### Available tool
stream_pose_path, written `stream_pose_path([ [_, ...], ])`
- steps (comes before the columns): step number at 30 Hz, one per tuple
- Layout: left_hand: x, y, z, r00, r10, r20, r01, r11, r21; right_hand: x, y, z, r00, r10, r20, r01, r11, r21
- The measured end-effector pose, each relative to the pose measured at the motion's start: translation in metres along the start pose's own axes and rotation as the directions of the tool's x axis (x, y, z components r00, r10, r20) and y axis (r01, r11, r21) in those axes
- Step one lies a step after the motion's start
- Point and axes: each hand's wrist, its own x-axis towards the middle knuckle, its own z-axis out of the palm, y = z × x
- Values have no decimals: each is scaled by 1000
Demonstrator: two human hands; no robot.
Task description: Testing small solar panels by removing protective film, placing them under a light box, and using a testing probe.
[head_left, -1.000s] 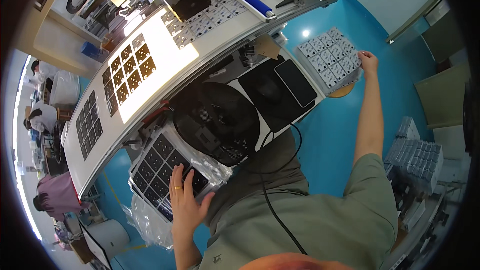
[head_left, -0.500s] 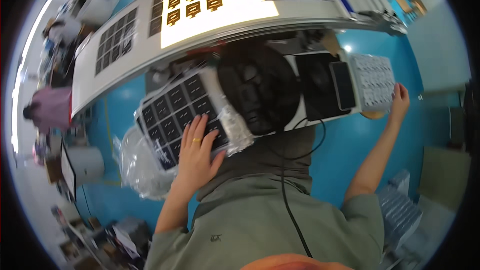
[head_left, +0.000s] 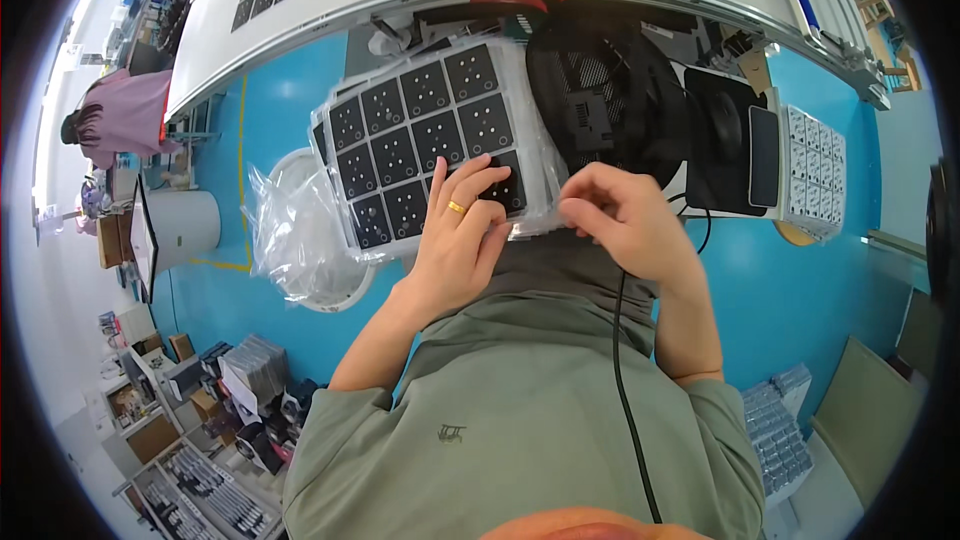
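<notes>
A stack of clear plastic sheets (head_left: pixel 385 155) with black square panels in a grid lies in front of me, slightly tilted to the left. My left hand (head_left: pixel 455 230) rests on its near part, fingers spread over the black squares, a gold ring on one finger. At the stack's near right corner is my right hand (head_left: pixel 630 225), thumb and fingertips pinched together at the film's edge. Whether film is caught between those fingertips is too small to tell.
Right of the stack sit a black rounded mesh object (head_left: pixel 600 90), a mouse (head_left: pixel 727 122) on a black pad, a phone (head_left: pixel 763 155) and a pale gridded stack (head_left: pixel 815 175). Beyond runs a white bench (head_left: pixel 215 50) with a lit panel. Crumpled plastic fills a white bin (head_left: pixel 345 300).
My right hand has left the pale stack at the far right and come to the sheet stack's right corner. My left hand stays on the sheets. The view has shifted.
</notes>
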Motion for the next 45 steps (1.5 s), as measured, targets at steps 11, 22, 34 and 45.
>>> stream_pose_path([
  [11, -4, -1, 6, 995, 4, -99, -7, 1000, -28, 7, 13, 28, 941, 248, 228, -308, 908, 282],
  [22, 9, 14, 8, 990, -92, -110, 88, 995, -38, 6, 5, 27, 973, 123, 193, -162, 966, 202],
  [34, 14, 17, 14, 988, -93, -121, 96, 995, 15, 5, 4, 28, 993, 4, 116, -14, 996, 88],
  [45, 20, 27, 11, 989, -106, -101, 104, 994, -22, 6, 14, 31, 991, -115, 69, 117, 993, -31],
])
